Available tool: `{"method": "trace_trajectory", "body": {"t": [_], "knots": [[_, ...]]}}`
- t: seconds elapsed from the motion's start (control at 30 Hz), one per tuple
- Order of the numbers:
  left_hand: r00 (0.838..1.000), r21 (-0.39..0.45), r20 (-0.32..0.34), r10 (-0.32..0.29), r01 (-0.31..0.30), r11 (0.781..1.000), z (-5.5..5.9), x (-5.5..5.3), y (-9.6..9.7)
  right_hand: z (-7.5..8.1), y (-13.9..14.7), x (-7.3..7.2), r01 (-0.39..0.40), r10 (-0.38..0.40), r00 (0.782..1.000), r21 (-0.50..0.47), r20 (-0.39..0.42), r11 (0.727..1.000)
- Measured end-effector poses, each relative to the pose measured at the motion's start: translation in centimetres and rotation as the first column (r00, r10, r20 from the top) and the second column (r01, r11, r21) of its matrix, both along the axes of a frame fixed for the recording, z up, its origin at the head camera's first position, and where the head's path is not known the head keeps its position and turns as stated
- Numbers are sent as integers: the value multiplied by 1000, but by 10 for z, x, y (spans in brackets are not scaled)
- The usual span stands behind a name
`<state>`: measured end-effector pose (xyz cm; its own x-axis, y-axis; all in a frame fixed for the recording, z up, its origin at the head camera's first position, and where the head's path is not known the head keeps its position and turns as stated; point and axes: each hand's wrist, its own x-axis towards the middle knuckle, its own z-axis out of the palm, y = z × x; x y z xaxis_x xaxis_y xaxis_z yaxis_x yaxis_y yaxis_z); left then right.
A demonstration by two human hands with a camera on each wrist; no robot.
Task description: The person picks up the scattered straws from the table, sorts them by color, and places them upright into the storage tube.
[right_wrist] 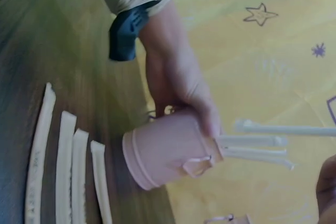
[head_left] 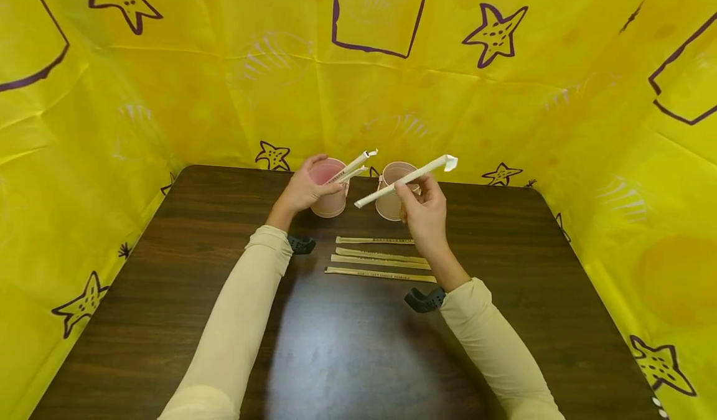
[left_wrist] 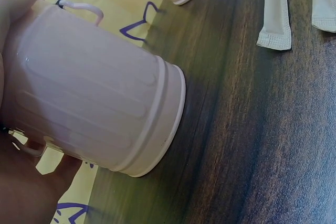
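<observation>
Right fingers (head_left: pixel 407 197): curled and pinching a wrapped chopstick pair (head_left: pixel 406 179) near its middle, held in the air.
Held pair, long axis: slants from its lower end, near the left pink cup (head_left: pixel 330 190), up to its folded white tip beyond the right pink cup (head_left: pixel 392 199).
Held pair, place: above and just in front of the right pink cup's mouth, not touching it; the left pink cup is just beside its lower end.
Left fingers (head_left: pixel 322 186): wrapped round the left pink cup's wall and gripping it, thumb on the near side; the cup looks to stand on the table (head_left: pixel 213 295).
Left pink cup, contents: several wrapped pairs (head_left: pixel 353 168) stand in it, leaning toward the right pink cup, tips out past the rim.
Nearer hand: the right hand (head_left: pixel 426 214) carries the pair; the left hand (head_left: pixel 305 190) only steadies the cup.
Right arm pose: forearm rises from the table edge side, wrist bent up, hand directly in front of the right pink cup.
Left arm pose: forearm stretched forward and low, sleeve (head_left: pixel 246 308) over the table.
Spare pairs (head_left: pixel 381 259): four wrapped pairs lie flat and side by side in front of both cups, their long axes across the table, between the two wrists.
Backdrop (head_left: pixel 168 84): yellow sheet with purple stars behind the cups.
</observation>
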<state>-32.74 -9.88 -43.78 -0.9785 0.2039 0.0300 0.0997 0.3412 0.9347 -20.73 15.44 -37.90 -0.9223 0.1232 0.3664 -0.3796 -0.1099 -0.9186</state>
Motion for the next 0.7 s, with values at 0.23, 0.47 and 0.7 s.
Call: {"method": "trace_trajectory", "body": {"t": [0.23, 0.47, 0.7], "knots": [[1000, 4, 6, -2, 2, 1000, -1, -2, -1, 4, -11, -12, 61, -62, 998, -46, -33, 997], [1000, -6, -3, 1, -1, 1000, 0, 0, -1, -8, -22, -24, 65, -65, 998, -24, -20, 998], [1000, 20, 6, -7, 7, 1000, -1, -1, -1, -15, -39, -35, 70, -70, 998, 1, -12, 998]]}}
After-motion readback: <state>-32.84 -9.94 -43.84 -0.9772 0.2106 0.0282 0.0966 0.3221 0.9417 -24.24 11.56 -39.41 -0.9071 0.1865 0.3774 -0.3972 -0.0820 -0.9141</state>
